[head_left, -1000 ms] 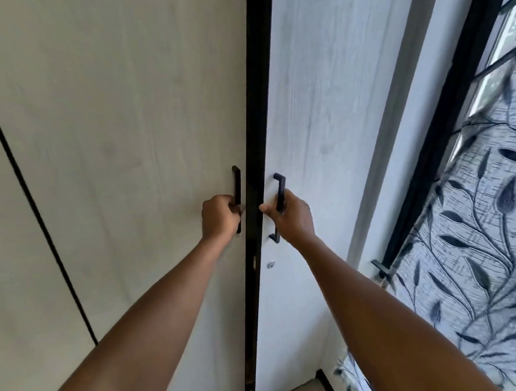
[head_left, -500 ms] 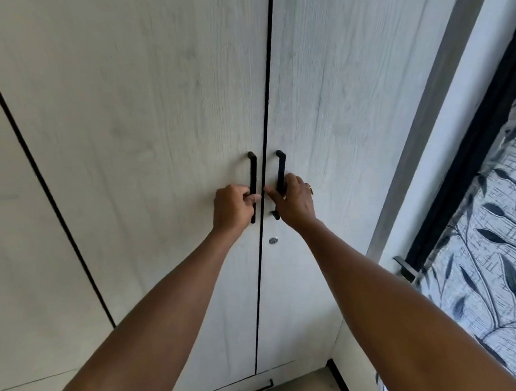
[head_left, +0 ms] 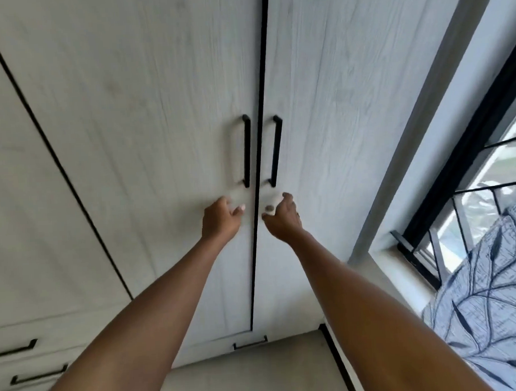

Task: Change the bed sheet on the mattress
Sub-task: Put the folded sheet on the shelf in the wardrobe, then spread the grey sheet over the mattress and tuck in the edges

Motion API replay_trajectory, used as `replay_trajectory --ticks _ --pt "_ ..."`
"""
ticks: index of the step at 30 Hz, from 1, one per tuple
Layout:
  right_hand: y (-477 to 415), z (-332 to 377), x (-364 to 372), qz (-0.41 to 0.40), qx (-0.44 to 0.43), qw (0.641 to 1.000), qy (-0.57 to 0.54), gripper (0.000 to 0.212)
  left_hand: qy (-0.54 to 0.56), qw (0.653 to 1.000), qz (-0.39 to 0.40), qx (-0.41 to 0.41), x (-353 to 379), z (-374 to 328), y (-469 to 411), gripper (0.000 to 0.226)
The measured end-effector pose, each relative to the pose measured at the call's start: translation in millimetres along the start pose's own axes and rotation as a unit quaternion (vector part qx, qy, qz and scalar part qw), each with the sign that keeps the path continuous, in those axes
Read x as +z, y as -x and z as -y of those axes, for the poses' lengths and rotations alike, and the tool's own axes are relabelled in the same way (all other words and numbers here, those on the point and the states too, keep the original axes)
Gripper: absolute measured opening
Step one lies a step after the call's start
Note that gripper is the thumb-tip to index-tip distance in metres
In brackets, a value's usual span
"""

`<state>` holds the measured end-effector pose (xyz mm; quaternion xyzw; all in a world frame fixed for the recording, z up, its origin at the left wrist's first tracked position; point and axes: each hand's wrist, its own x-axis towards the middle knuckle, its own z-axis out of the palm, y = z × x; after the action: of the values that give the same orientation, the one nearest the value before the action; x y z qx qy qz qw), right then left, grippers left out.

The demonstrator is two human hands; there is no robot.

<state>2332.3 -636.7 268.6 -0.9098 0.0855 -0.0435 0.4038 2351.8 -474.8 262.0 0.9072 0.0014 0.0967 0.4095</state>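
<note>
Black handles just above left hand and right hand, both loose, empty; sloppy grab might slip.

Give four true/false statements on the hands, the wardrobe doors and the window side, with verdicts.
1. The two pale wood-grain wardrobe doors are closed. True.
2. The left hand grips the left black bar handle. False: it is below the handle, holding nothing.
3. The right hand holds a folded sheet. False: it is empty, fingers loosely curled.
4. Blue leaf-patterned fabric lies at the lower right, below the black-framed window. True.
</note>
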Motion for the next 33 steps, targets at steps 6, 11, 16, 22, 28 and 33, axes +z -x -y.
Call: replay_trajectory --ticks 6,11,16,22,28,33 --pt "66 -54 114 0.215 0.011 0.974 0.073 0.084 -0.113 0.977 0.137 -0.12 17 124 124 0.047" --pt "137 -45 211 0.348 -0.05 0.929 0.117 0.085 -0.136 0.951 0.119 -0.25 -30 212 237 0.045" --pt "213 4 296 0.431 -0.149 0.876 0.155 0.085 -0.164 0.92 0.064 -0.349 -106 284 328 0.047" --pt "308 79 395 0.486 -0.232 0.817 0.205 0.086 -0.151 0.899 -0.001 -0.41 -205 368 410 0.048" --pt "391 155 492 0.512 -0.281 0.779 0.229 0.087 -0.134 0.894 -0.034 -0.426 -301 458 463 0.053" --pt "451 212 546 0.525 -0.333 0.748 0.232 0.078 -0.122 0.891 -0.061 -0.434 -373 495 488 0.049"
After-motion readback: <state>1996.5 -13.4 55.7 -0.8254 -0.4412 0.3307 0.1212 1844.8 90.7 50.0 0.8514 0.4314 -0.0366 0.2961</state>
